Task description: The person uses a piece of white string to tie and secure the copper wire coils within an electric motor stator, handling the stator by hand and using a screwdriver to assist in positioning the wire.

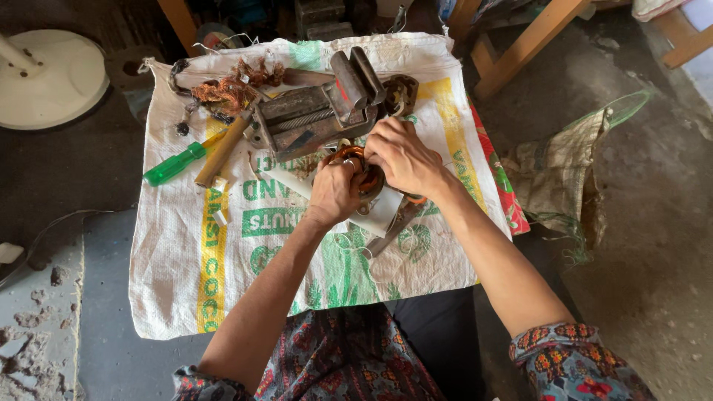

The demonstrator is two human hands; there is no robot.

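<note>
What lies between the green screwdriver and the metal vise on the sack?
In the head view, a wooden-handled tool lies between the green screwdriver and the vise, on the sack.

Most of the copper-wound motor part (362, 172) is covered by the left hand (336, 189) and the right hand (405, 156), so its shape cannot be made out. The tool (394, 226) beneath them is hidden except for its metal end. The white fan base (52, 78) is cut off by the left edge. The small dark bits (182, 128) beside the tangled wire (230, 89) are too small to identify.
</note>
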